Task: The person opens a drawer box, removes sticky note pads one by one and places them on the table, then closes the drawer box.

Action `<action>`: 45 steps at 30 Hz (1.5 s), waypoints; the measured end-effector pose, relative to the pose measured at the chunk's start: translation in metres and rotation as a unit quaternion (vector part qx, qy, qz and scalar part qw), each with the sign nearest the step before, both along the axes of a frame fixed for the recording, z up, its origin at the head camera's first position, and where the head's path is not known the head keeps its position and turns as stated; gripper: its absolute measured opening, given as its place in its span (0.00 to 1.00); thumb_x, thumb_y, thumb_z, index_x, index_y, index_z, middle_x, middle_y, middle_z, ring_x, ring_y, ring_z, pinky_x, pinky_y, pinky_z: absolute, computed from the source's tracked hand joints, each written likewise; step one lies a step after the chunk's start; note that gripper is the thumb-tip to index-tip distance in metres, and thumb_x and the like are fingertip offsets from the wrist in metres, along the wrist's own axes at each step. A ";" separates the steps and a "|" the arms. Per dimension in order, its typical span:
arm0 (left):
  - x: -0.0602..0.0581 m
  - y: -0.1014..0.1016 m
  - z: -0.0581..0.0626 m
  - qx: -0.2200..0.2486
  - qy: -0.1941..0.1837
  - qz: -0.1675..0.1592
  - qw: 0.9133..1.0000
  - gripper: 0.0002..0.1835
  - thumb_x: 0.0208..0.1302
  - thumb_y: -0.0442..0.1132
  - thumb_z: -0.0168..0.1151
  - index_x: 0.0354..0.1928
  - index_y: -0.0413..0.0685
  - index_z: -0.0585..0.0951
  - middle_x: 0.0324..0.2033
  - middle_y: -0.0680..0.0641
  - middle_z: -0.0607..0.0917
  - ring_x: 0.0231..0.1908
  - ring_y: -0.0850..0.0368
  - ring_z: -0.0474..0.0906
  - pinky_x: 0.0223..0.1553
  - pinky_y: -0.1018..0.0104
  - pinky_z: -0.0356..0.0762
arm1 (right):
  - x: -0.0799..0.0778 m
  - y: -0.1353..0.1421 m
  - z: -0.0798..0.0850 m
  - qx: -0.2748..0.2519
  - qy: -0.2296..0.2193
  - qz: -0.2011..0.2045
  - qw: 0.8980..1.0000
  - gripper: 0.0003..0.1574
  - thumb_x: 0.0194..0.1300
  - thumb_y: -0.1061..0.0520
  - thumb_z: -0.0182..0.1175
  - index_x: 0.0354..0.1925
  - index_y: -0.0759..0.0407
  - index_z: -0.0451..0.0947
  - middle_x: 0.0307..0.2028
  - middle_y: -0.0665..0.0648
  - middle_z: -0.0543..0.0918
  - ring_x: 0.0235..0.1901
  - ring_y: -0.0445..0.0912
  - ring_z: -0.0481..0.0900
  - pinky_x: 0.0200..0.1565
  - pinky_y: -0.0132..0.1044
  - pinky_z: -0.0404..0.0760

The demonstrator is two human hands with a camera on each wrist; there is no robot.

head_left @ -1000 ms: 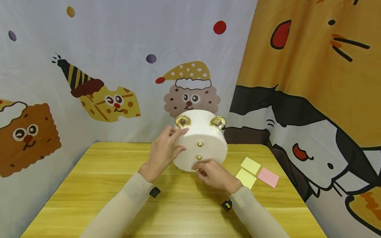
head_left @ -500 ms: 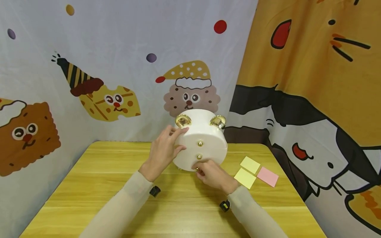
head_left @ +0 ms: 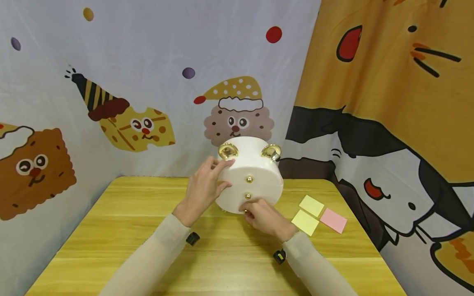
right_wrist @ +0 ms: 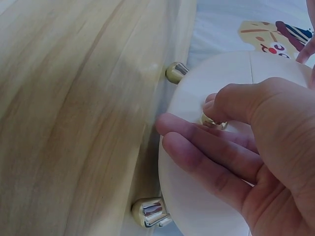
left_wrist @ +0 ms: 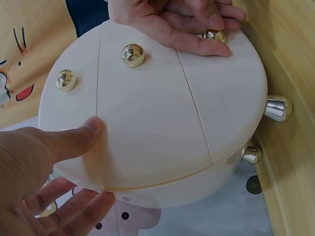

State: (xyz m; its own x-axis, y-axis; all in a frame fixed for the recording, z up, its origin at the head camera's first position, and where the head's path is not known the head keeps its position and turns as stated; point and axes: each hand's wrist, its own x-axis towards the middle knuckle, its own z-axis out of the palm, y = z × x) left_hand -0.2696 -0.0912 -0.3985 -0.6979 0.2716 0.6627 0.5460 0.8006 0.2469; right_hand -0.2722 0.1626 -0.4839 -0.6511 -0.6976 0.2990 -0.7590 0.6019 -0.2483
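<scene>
A white round box point(head_left: 263, 187) stands on the table, its flat front toward me. Two gold ear-like pieces point(head_left: 227, 151) sit on top, and three gold knobs run down the front. Thin seams divide that front into three drawer-like sections, as the left wrist view shows. My left hand point(head_left: 203, 185) grips the box's left edge, thumb on the front and fingers around the side. With its thumb and fingers, my right hand point(head_left: 268, 218) pinches the lowest knob point(right_wrist: 214, 122), partly hiding it. The seams around that lowest section look closed.
Two yellow paper notes point(head_left: 312, 205) and a pink one point(head_left: 333, 220) lie on the wooden table point(head_left: 140, 222), right of the box. Short metallic feet point(left_wrist: 278, 108) hold the box up. A cartoon-printed curtain point(head_left: 148, 53) hangs behind the table.
</scene>
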 end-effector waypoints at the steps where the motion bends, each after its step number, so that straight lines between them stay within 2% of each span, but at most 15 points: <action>1: 0.000 0.000 0.000 0.000 0.000 0.000 1.000 0.40 0.62 0.46 0.90 0.77 0.64 0.86 0.54 0.41 0.86 0.42 0.47 0.88 0.31 0.57 0.90 | 0.000 0.000 0.000 0.001 0.003 -0.001 1.000 0.17 0.70 0.73 0.71 0.52 0.61 0.96 0.44 0.54 0.98 0.34 0.36 0.82 0.38 0.25 0.83; 5: -0.001 0.000 0.001 -0.001 -0.001 0.001 1.000 0.40 0.63 0.47 0.90 0.77 0.65 0.85 0.54 0.42 0.86 0.43 0.47 0.88 0.31 0.57 0.91 | 0.000 0.000 0.001 0.001 0.012 -0.002 1.000 0.18 0.69 0.73 0.71 0.52 0.60 0.96 0.45 0.54 0.98 0.37 0.37 0.84 0.40 0.27 0.84; 19: -0.002 0.000 0.000 0.002 0.011 -0.002 1.000 0.42 0.58 0.47 0.93 0.75 0.63 0.87 0.53 0.41 0.86 0.46 0.46 0.91 0.31 0.55 0.92 | 0.001 0.000 -0.001 0.005 0.011 -0.003 1.000 0.16 0.69 0.72 0.73 0.50 0.60 0.96 0.46 0.54 0.99 0.35 0.36 0.83 0.37 0.24 0.82; 22: -0.002 0.000 0.000 0.002 0.011 -0.002 1.000 0.41 0.58 0.46 0.93 0.75 0.63 0.87 0.53 0.42 0.86 0.45 0.46 0.90 0.31 0.54 0.92 | 0.001 0.001 -0.001 0.011 0.016 -0.001 1.000 0.15 0.69 0.72 0.74 0.50 0.59 0.96 0.45 0.52 0.98 0.36 0.37 0.83 0.38 0.25 0.82; 27: -0.002 -0.001 -0.001 0.002 0.004 -0.002 1.000 0.40 0.60 0.47 0.93 0.75 0.65 0.86 0.53 0.43 0.86 0.50 0.46 0.92 0.33 0.53 0.94 | 0.002 0.002 -0.001 0.016 0.023 0.011 1.000 0.14 0.69 0.72 0.74 0.48 0.59 0.95 0.40 0.49 0.96 0.33 0.34 0.80 0.36 0.24 0.81; 36: -0.004 -0.002 -0.001 0.002 -0.001 -0.005 1.000 0.40 0.62 0.48 0.91 0.76 0.66 0.86 0.53 0.43 0.86 0.45 0.48 0.89 0.31 0.55 0.92 | 0.007 0.002 0.003 0.024 -0.005 0.020 0.999 0.15 0.70 0.73 0.71 0.50 0.61 0.95 0.36 0.50 0.94 0.24 0.29 0.68 0.27 0.20 0.69; 41: -0.004 -0.003 -0.001 0.000 0.002 -0.003 1.000 0.39 0.61 0.49 0.91 0.75 0.66 0.86 0.53 0.43 0.86 0.43 0.49 0.88 0.30 0.56 0.91 | 0.011 0.001 0.005 0.027 -0.027 0.024 0.999 0.13 0.74 0.72 0.70 0.50 0.60 0.94 0.31 0.47 0.87 0.23 0.28 0.65 0.27 0.20 0.66; 45: -0.005 -0.003 -0.001 0.002 0.003 -0.003 1.000 0.39 0.61 0.50 0.91 0.74 0.66 0.87 0.54 0.43 0.86 0.48 0.47 0.91 0.31 0.55 0.92 | 0.013 0.002 0.004 0.025 -0.036 0.024 0.999 0.12 0.75 0.71 0.69 0.50 0.60 0.94 0.30 0.46 0.85 0.24 0.28 0.65 0.27 0.20 0.67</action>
State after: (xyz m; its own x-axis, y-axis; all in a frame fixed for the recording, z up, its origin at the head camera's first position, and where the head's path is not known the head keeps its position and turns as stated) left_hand -0.2749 -0.0939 -0.4000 -0.6924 0.2734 0.6677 0.5522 0.7965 0.2464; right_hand -0.2595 0.1642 -0.4801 -0.6347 -0.7417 0.2171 -0.7688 0.5777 -0.2742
